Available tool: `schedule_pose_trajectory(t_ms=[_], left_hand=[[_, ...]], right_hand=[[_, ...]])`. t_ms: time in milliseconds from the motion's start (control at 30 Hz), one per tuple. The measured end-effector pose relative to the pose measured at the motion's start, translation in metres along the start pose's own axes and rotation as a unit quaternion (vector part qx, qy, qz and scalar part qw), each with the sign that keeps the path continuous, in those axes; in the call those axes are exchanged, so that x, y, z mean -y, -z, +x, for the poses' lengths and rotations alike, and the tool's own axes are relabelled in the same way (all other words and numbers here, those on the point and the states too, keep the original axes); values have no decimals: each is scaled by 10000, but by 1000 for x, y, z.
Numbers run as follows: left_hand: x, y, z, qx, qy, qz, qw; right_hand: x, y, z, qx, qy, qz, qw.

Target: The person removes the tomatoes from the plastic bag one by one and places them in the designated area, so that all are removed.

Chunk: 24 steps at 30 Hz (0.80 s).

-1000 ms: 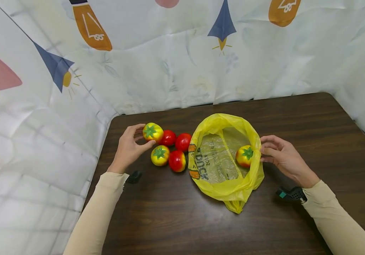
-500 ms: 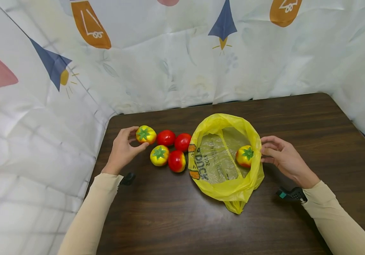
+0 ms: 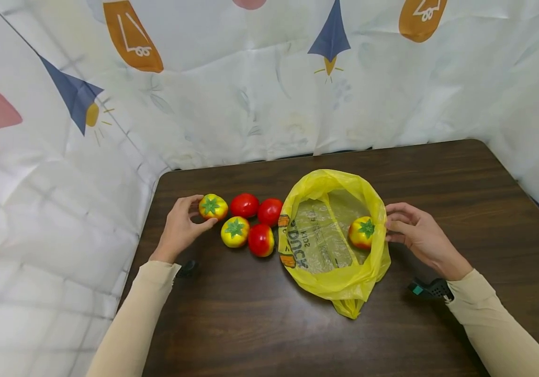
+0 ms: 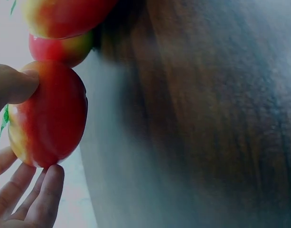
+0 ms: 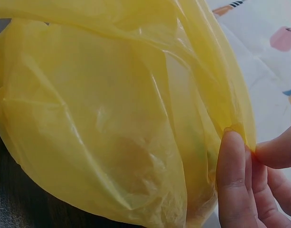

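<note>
At the table's far left, my left hand (image 3: 178, 229) holds a yellow-and-red toy tomato (image 3: 213, 207) with a green star-shaped top. In the left wrist view the thumb and fingertips press opposite sides of that tomato (image 4: 52, 114). Just to its right lie several more toy tomatoes: two red ones behind, a yellow one (image 3: 235, 232) and a red one (image 3: 261, 240) in front. A yellow plastic bag (image 3: 333, 285) stands wide-mouthed beside them, one tomato (image 3: 361, 232) inside. My right hand (image 3: 417, 235) pinches the bag's right rim between thumb and fingers, also seen in the right wrist view.
The dark wood-grain table (image 3: 260, 324) reaches toward me and off to the right. A white printed cloth (image 3: 250, 104) hangs behind it and along the left side. Printed lettering shows inside the bag.
My left hand has moved left and then slightly nearer with its tomato, away from the red tomatoes, and the tomato sits lower. My right hand and the bag stay nearly in place.
</note>
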<state>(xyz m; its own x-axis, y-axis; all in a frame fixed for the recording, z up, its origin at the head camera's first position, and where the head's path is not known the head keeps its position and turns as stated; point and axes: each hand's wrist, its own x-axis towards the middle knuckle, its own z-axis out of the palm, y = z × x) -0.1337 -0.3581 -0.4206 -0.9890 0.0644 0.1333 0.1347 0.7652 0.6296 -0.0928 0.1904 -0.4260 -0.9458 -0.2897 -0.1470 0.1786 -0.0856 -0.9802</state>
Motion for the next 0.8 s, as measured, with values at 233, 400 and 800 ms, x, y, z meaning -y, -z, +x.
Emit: schedule_pose_trajectory(t_ms=[233,400,800], left_hand=[[4,-4,-2,155,23,-20,9999],[6,-6,-3,167,-31,27,9999],[8,-7,-1,281,-72,54,9996]], right_hand=[[-3,1,0,2,0,7,10000],[-4,1,0,38,72,63,9999],[-5,1,1,-73,9,4,10000]])
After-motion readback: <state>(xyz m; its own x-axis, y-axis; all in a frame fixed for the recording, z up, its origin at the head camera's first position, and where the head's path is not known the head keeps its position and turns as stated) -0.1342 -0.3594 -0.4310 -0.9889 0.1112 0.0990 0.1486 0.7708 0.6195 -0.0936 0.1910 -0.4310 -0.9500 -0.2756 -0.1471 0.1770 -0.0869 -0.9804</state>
